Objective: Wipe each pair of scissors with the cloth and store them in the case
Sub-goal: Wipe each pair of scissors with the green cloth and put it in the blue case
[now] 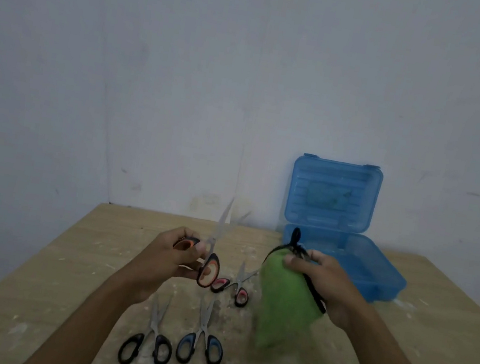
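Head view: left hand (172,254) grips orange-handled scissors (210,259) by the handles, blades blurred and pointing to 12 o'clock. Right hand (322,281) pinches green cloth (284,302), which hangs at 3 o'clock of those scissors, apart from the blades. Blue case (373,281) stands open at 2 o'clock near the table's (47,261) far edge. Pink-handled scissors (234,288), black scissors (148,343) and blue-handled scissors (202,344) lie between the forearms.

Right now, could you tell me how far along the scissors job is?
Nothing stored: the open blue case looks empty. In hand: the left hand holds the orange scissors, the right hand the green cloth. Left: pink, black and blue scissors on the table.
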